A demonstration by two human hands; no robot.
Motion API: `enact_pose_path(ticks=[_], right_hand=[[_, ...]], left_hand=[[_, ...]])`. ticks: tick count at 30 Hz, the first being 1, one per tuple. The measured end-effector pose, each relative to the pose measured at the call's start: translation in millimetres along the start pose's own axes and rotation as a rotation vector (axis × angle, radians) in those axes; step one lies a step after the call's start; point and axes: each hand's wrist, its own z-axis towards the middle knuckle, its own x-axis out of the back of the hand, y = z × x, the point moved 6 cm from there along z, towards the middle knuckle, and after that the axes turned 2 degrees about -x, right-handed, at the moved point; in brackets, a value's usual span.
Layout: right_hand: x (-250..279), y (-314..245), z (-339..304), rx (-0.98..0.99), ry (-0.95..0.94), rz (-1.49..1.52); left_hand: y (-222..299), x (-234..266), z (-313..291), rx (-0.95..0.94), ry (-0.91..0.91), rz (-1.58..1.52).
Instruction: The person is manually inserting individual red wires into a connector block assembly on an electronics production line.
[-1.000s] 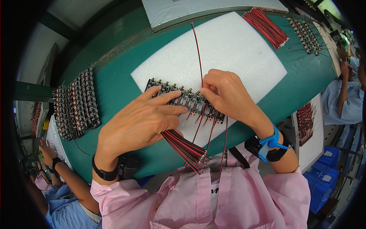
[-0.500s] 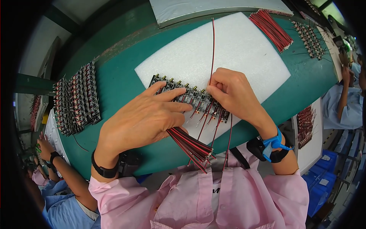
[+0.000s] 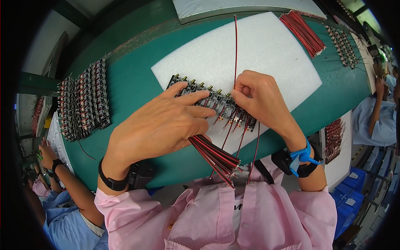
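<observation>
A panel of small black circuit boards [image 3: 225, 106] with brass-coloured connectors lies on a white foam sheet [image 3: 275, 50]. Over its left part rests my left hand [image 3: 160, 125], index and middle fingers spread across it. Beneath that palm a bundle of red-and-black wires [image 3: 214, 156] is gripped, its stripped ends pointing toward me. My right hand [image 3: 263, 98] pinches a single red-and-black wire [image 3: 236, 46] at the panel's far edge; its length stretches away over the foam. Several wires hang off the panel's near side. My fingertips hide the lower end of the pinched wire.
Stacked board panels [image 3: 85, 100] stand left on the green table [image 3: 129, 71]. A pile of red-and-black wires [image 3: 302, 33] and more wired boards [image 3: 342, 46] lie at the far right. Blue bins [image 3: 350, 196] sit lower right. Co-workers' arms show at both sides.
The view has shifted slightly, moving the table and panel a little in the picture. Both hands keep nearly the same hold, the right still pinching the single wire.
</observation>
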Motion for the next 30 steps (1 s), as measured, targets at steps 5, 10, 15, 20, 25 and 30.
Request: enact_pose_path(ticks=[5,10,15,20,25,30], right_hand=[[-1,-2,-1,0.007,-0.016,-0.004],[-1,-5,-1,0.028,-0.056,-0.016],[0,-7,-1,0.027,-0.074,-0.021],[1,-10,-5,0.080,-0.055,-0.046],[2,-24,-13,0.265,-0.051,-0.277],[-2,-40,-21,0.349,-0.081,-0.493]], left_hand=[[0,-3,-1,0.022,-0.028,-0.042],[0,-3,-1,0.032,-0.053,-0.060],[0,-2,-2,0.020,-0.040,-0.037],[1,-2,-2,0.028,-0.050,-0.039],[-8,22,-13,-0.081,0.033,-0.147],[-53,71,-45,-0.159,0.611,-0.743]])
